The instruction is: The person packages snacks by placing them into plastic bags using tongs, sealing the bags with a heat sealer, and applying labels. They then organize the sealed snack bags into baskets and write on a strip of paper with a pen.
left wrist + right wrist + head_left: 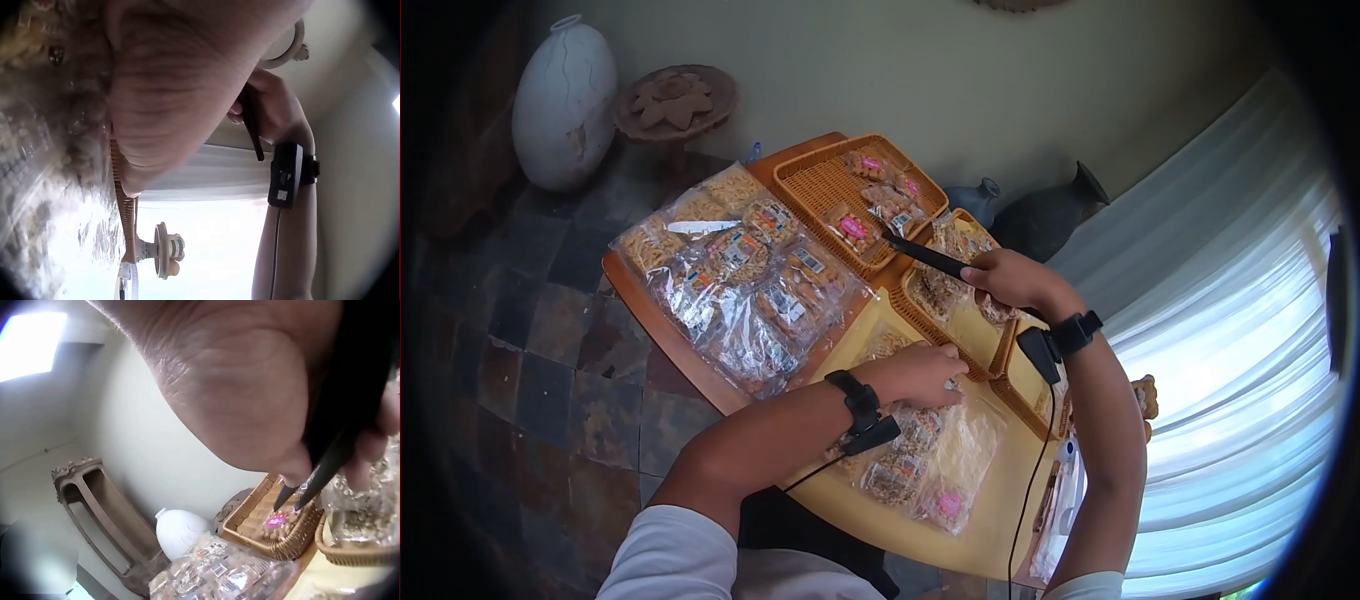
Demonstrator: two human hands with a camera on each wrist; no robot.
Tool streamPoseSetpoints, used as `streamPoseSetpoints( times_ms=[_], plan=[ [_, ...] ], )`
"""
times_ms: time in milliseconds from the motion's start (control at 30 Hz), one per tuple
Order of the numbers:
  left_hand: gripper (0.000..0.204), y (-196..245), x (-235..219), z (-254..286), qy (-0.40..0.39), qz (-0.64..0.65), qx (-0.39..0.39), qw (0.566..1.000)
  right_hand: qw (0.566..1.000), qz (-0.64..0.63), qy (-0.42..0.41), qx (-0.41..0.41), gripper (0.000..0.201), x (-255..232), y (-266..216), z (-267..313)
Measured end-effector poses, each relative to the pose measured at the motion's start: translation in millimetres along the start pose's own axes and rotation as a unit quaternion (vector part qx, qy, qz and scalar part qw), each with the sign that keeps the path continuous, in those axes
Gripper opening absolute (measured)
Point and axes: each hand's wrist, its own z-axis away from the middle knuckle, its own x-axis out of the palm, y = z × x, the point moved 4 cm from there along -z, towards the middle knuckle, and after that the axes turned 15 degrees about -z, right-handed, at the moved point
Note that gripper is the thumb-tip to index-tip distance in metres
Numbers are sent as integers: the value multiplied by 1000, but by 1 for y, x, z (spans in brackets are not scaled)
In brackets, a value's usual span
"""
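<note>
My right hand (1015,280) grips black tongs (930,258) over the far wicker basket (810,180). The tips of the tongs are right at a clear packet with a pink label (853,228); the right wrist view shows them slightly apart above this packet (276,520). In that basket lie several more packets of biscuit-like snacks (895,205). My left hand (915,377) rests on a large clear plastic bag (970,440) of packets on the yellow cloth, its fingertips close to the rim of the nearer basket (940,338).
A large pile of bagged snack packets (750,280) covers the table's left side. Nearer baskets hold clear bags of snacks (955,250). A white vase (565,105) and a round carved stand (677,103) are beyond the table, with dark jars (1055,215) behind and a white curtain (1200,300) at right.
</note>
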Motion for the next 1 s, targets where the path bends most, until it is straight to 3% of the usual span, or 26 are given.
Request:
streamPoseSetpoints(
  times_ms=[100, 233, 467, 633, 767, 1000],
  plan=[
    [61, 0, 2, 0, 8, 0, 10, 1000, 990, 125, -27, 58, 54, -5, -33, -19],
    [61, -3, 12, -6, 17, -8, 17, 1000, 988, 90, -18, 121, 51, -11, -44, -40],
    [61, 0, 11, -7, -1, -28, 12, 1000, 992, -2, -42, 118, 41, -16, -38, -43],
    [61, 1, 20, -10, -14, -46, 19, 999, 982, 132, -3, 135, 43, -19, -69, -32],
    [61, -2, 22, -11, -6, -41, 13, 999, 976, 172, -21, 135, 46, -21, -69, -52],
    [61, 2, 11, -6, -17, -43, 2, 999, 988, 52, -76, 124, 46, -12, -49, -67]
  ],
)
